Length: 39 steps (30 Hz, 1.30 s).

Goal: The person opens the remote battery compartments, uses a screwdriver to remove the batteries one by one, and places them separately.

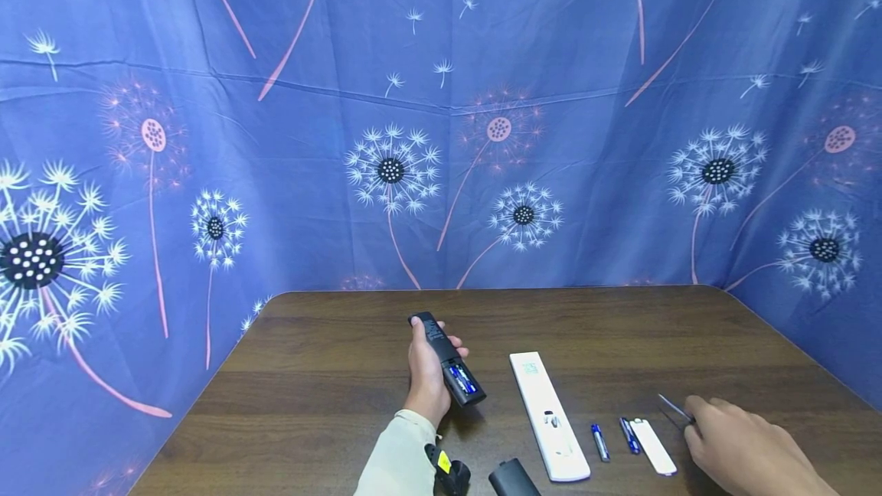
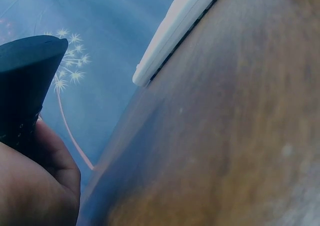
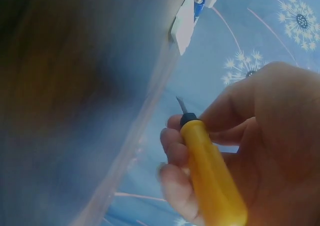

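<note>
My left hand [image 1: 427, 373] grips a black remote control [image 1: 436, 339] above the table, its back turned up. The lower compartment of that remote is uncovered and blue batteries [image 1: 462, 379] lie inside. In the left wrist view the remote's dark end [image 2: 30, 60] sticks out past the curled fingers. Over at the right, my right hand [image 1: 754, 442] holds a screwdriver [image 3: 212, 176] with a yellow handle; its thin metal shaft [image 1: 675, 408] points up and left in the head view. Beside that hand lie a white battery cover [image 1: 653, 446] and a blue battery [image 1: 630, 435].
A white remote [image 1: 540, 404] lies between the hands, with an opening near its lower end. Right of it is another blue battery [image 1: 600, 442]. A dark piece [image 1: 513, 478] is cut off at the bottom edge. Behind the wooden table [image 1: 331, 358] hangs a blue dandelion-print cloth [image 1: 586, 98].
</note>
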Motion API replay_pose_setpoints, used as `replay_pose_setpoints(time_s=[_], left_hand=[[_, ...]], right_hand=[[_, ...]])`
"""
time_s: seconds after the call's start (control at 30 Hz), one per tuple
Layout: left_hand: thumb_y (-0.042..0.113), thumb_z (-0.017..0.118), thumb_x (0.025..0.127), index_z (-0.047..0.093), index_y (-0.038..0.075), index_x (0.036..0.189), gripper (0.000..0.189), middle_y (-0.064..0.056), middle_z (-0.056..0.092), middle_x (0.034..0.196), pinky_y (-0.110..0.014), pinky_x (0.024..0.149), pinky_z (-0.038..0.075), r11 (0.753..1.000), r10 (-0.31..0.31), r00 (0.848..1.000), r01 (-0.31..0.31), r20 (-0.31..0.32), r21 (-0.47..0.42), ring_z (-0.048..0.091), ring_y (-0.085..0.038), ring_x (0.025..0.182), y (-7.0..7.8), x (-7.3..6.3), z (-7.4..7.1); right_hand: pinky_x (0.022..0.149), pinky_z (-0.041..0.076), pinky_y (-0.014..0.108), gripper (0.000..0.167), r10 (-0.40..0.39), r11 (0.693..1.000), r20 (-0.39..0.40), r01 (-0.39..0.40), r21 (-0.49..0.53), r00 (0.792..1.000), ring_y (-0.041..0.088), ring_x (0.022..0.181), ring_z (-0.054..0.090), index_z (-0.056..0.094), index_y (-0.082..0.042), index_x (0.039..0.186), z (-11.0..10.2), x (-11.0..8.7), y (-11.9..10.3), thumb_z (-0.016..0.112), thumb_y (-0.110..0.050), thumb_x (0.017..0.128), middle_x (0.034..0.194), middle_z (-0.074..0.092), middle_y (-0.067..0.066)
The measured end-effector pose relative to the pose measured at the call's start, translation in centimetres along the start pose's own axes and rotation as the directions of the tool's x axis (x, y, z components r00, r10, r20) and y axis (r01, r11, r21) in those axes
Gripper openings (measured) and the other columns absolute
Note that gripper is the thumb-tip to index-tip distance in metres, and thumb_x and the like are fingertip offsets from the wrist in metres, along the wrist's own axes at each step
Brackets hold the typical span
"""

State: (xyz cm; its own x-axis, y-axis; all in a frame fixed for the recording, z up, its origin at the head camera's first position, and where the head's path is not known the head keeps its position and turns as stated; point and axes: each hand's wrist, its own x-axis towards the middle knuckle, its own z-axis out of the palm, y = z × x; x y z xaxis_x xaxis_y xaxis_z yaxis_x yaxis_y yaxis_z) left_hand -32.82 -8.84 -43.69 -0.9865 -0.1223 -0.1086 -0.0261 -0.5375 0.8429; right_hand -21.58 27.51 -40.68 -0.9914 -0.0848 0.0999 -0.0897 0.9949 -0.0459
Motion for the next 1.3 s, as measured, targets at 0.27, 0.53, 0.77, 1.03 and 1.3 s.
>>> replay_pose_setpoints(time_s=[0.27,0.53,0.77,1.03,1.3], left_hand=[[0.066,0.023,0.102,0.042,0.003,0.139,0.075,-0.006,0.062,0.084,-0.040,0.078,0.051,1.000,-0.005,1.000,0.005,0.008,0.007,0.067,-0.019,0.070,0.0,0.1,-0.1],[0.066,0.024,0.102,0.043,0.003,0.139,0.075,-0.007,0.062,0.084,-0.039,0.077,0.052,1.000,-0.004,1.000,0.004,0.009,0.015,0.066,-0.018,0.070,0.0,0.0,-0.2],[0.065,0.023,0.103,0.043,0.003,0.139,0.075,-0.008,0.063,0.086,-0.038,0.076,0.052,1.000,-0.002,1.000,0.002,0.015,0.026,0.067,-0.019,0.071,0.0,-0.2,-0.1],[0.065,0.023,0.103,0.043,0.003,0.139,0.075,-0.007,0.063,0.086,-0.035,0.072,0.050,0.999,-0.003,1.000,0.002,0.018,0.035,0.068,-0.020,0.072,0.1,-0.2,-0.1],[0.065,0.023,0.103,0.041,0.003,0.140,0.075,-0.007,0.063,0.086,-0.036,0.074,0.050,1.000,-0.004,0.999,0.003,0.032,0.025,0.067,-0.018,0.071,0.0,-0.2,-0.1]], right_hand=[[0.053,0.036,0.043,0.008,0.019,0.997,-0.045,-0.016,0.078,0.999,0.017,0.065,0.046,0.058,-0.019,0.084,-0.2,-0.1,-0.7,0.060,-0.017,0.091,0.074,0.053,-0.005],[0.056,0.043,0.046,0.007,0.025,0.993,0.012,-0.026,0.116,1.000,0.017,0.071,0.052,0.065,-0.016,0.095,-0.6,0.1,-1.0,0.064,-0.022,0.091,0.083,0.062,-0.003],[0.056,0.042,0.043,0.005,0.023,0.991,-0.036,-0.018,0.131,0.999,0.016,0.070,0.050,0.066,-0.015,0.090,-0.7,0.1,-1.3,0.067,-0.020,0.089,0.080,0.061,-0.004],[0.060,0.045,0.045,0.011,0.012,0.991,-0.039,-0.007,0.135,0.999,0.016,0.073,0.054,0.069,-0.011,0.095,-0.9,0.3,-1.9,0.066,-0.018,0.088,0.086,0.064,-0.002],[0.060,0.048,0.049,0.013,-0.011,0.994,-0.052,0.017,0.107,0.999,0.017,0.078,0.063,0.069,-0.018,0.104,-1.2,0.2,-2.7,0.065,-0.020,0.092,0.091,0.069,-0.001]])
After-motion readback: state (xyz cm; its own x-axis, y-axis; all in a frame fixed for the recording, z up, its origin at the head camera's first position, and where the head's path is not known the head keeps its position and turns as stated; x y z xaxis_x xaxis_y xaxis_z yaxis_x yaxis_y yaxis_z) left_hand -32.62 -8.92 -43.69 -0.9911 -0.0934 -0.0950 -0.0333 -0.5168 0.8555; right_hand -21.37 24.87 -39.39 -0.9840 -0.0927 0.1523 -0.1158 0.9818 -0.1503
